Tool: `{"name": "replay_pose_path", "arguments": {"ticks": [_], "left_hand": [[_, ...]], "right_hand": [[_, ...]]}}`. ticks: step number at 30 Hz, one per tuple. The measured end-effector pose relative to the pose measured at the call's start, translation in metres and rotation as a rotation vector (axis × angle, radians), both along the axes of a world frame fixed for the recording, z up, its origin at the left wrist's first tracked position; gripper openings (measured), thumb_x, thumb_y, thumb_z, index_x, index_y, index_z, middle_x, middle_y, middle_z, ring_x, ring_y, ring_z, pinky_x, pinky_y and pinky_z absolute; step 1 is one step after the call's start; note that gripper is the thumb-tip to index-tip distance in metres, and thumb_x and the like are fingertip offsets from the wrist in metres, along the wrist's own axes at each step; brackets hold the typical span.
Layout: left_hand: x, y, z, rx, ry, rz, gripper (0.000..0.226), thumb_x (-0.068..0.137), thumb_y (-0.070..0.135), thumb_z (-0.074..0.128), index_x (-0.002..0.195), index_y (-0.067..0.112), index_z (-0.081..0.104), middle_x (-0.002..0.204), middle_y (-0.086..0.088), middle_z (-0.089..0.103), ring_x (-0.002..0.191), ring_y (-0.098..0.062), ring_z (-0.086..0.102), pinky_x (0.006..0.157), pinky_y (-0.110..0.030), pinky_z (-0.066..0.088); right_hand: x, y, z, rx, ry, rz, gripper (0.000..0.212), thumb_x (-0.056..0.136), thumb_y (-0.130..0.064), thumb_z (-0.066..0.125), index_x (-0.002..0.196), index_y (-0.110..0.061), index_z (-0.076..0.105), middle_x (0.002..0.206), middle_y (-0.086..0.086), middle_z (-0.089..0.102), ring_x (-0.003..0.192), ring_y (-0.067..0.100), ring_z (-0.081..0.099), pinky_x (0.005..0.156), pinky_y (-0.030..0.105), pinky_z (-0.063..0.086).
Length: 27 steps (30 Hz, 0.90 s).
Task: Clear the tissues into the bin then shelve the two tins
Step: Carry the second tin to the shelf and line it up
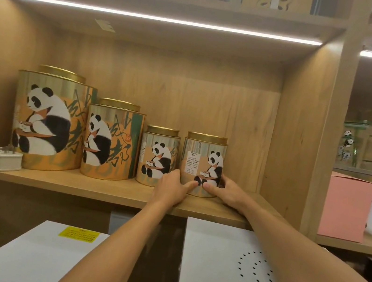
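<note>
Tin (pixel 202 164) w/ panda print stands upright on wooden shelf (pixel 98 187), near its front edge & rightmost in a row of four tins, just beside second small tin (pixel 158 156), w/ left hand (pixel 172 186) & right hand (pixel 226 190) wrapped round its base, thumbs pressed on front.

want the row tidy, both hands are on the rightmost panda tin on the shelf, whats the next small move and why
Probably turn the rightmost tin a little so its panda faces front, then let go. It stands upright on the shelf, the left hand and right hand at its base, its white label showing unlike the small tin beside it.
</note>
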<state>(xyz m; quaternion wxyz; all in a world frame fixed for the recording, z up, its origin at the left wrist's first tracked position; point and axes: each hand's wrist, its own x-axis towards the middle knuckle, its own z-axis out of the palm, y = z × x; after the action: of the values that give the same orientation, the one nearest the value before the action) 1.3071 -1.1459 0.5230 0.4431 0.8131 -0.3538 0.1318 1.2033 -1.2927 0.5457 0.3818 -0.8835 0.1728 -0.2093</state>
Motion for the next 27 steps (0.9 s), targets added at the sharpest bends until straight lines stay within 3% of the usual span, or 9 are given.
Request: {"name": "replay_pose_path", "arguments": {"ticks": [13, 21, 25, 27], "left_hand": [[0.002, 0.003, 0.000, 0.026, -0.080, 0.036, 0.055, 0.085, 0.051, 0.065, 0.124, 0.012, 0.059, 0.118, -0.007, 0.068, 0.105, -0.022, 0.063, 0.087, -0.037, 0.056], [-0.005, 0.005, 0.000, 0.084, -0.125, 0.112, 0.041, 0.085, 0.057, 0.060, 0.096, 0.017, 0.062, 0.088, 0.000, 0.067, 0.082, -0.016, 0.062, 0.076, -0.038, 0.057], [-0.011, 0.014, -0.005, 0.147, -0.175, 0.107, 0.026, 0.089, 0.039, 0.064, 0.097, 0.015, 0.061, 0.091, -0.002, 0.066, 0.087, -0.019, 0.062, 0.079, -0.037, 0.056], [-0.018, 0.022, -0.005, 0.176, -0.220, 0.138, 0.016, 0.092, 0.027, 0.058, 0.097, 0.011, 0.062, 0.094, -0.006, 0.066, 0.092, -0.023, 0.061, 0.079, -0.037, 0.054]], "right_hand": [[0.001, 0.001, 0.001, -0.019, 0.001, 0.035, 0.068, 0.092, -0.045, 0.060, 0.149, -0.021, 0.033, 0.150, 0.006, 0.045, 0.136, 0.026, 0.042, 0.105, 0.035, 0.034], [0.002, -0.004, 0.002, 0.040, -0.012, 0.046, 0.077, 0.086, -0.042, 0.069, 0.149, -0.020, 0.033, 0.150, 0.007, 0.045, 0.135, 0.026, 0.044, 0.105, 0.034, 0.036], [-0.007, -0.001, -0.002, 0.051, -0.014, -0.096, 0.093, 0.083, -0.046, 0.072, 0.154, -0.010, 0.023, 0.157, 0.012, 0.034, 0.141, 0.031, 0.037, 0.112, 0.043, 0.034], [-0.014, 0.004, -0.006, 0.038, -0.086, -0.182, 0.069, 0.090, -0.039, 0.065, 0.145, -0.005, 0.041, 0.145, 0.015, 0.049, 0.132, 0.032, 0.047, 0.107, 0.042, 0.040]]}}
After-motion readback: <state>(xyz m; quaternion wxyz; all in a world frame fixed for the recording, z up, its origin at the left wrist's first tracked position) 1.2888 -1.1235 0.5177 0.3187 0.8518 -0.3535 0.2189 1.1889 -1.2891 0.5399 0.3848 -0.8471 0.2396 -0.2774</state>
